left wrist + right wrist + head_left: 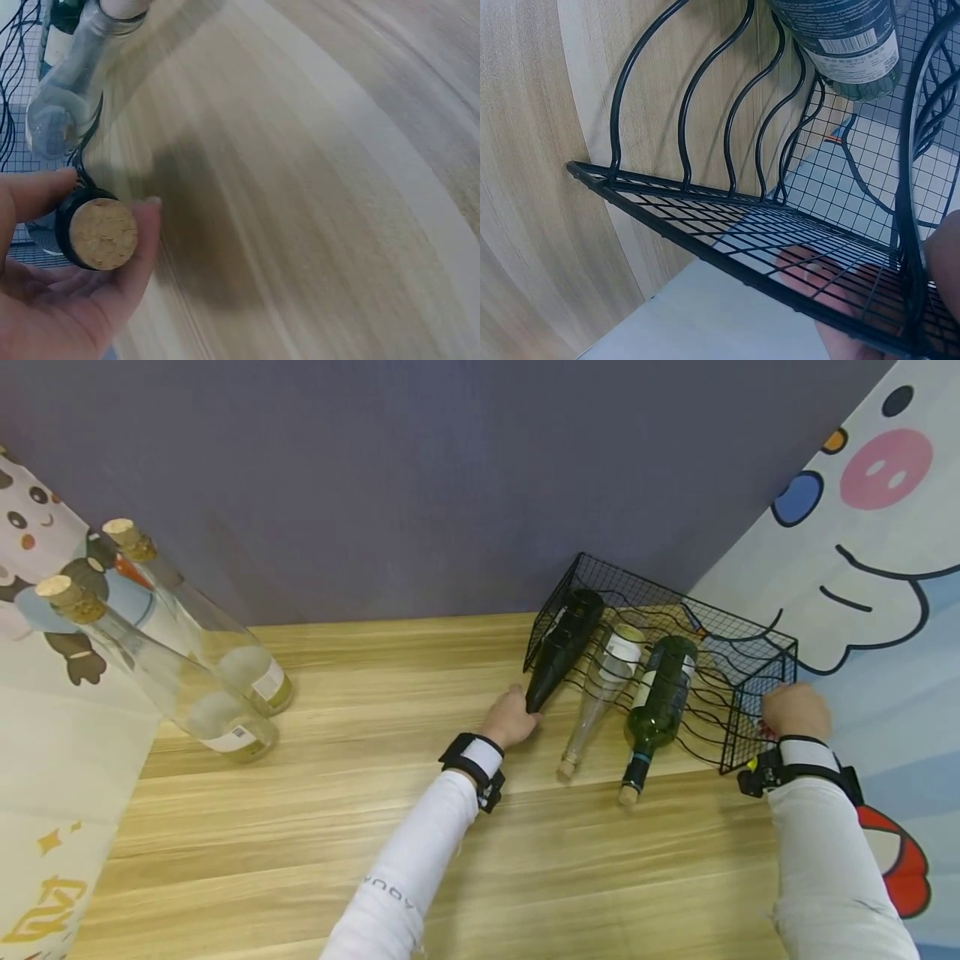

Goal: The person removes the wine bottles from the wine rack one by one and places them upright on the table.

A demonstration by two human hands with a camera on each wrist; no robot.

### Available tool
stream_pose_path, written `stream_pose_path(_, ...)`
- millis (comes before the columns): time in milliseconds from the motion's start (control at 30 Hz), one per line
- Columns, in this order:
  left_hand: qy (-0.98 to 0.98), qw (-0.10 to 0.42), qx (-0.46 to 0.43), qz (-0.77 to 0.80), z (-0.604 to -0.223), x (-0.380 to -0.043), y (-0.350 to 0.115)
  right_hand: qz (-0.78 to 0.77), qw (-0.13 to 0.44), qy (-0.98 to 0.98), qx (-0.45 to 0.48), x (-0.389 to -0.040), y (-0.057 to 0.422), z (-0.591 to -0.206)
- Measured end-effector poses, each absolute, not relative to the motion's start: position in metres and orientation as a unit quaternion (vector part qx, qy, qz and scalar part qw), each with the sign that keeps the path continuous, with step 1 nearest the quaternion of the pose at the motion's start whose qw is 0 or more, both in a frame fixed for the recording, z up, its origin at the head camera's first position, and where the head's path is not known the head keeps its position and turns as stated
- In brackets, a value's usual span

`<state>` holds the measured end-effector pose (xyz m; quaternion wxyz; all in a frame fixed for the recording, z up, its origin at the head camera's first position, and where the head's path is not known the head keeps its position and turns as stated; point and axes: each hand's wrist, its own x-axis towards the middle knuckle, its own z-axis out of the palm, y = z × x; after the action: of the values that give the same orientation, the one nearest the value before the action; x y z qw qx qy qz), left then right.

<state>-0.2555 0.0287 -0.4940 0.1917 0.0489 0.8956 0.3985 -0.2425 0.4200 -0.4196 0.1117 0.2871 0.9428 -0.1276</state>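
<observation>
Left hand (510,718) is on the dark bottle (562,647), the leftmost of three in the black wire rack (750,708). Fingers clamped round its neck, thumb on the other side; the round cork face (103,234) shows between them in the left wrist view. Bottle lies tilted in the rack, base toward the back, neck sticking out the front.

Right hand (797,710) grips the rack's right end panel: fingers outside the mesh, seen through it in the right wrist view, part of the hand over the edge.

Next to the dark bottle: clear bottle (600,683) with cork, then green bottle (663,689), rightmost, also corked. Both lie in the rack, necks toward the person. Right wrist view shows a barcode label near the green one's base.

Rack sits on the wood-grain counter (337,793), by the grey back panel (412,485) and the cartoon-printed right wall (892,585). Two big corked clear bottles (191,697) stand far left, well apart from the rack.
</observation>
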Motion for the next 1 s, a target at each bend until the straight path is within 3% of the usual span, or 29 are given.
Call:
stream_pose_path(267,0.88,0.201,0.074,0.425,-0.496,-0.251,0.029,-0.123,0.112,0.942,0.29,-0.241,0.419,-0.42)
stream_pose_path(700,0.832,0.248,0.037,0.495,-0.497,-0.245,0.029,-0.124,0.099,0.944,0.291,-0.243,0.418,-0.423)
stream_pose_path(1000,0.865,0.2,0.001,0.46,-0.506,-0.246,0.035,-0.117,0.102,0.944,0.291,-0.243,0.42,-0.424)
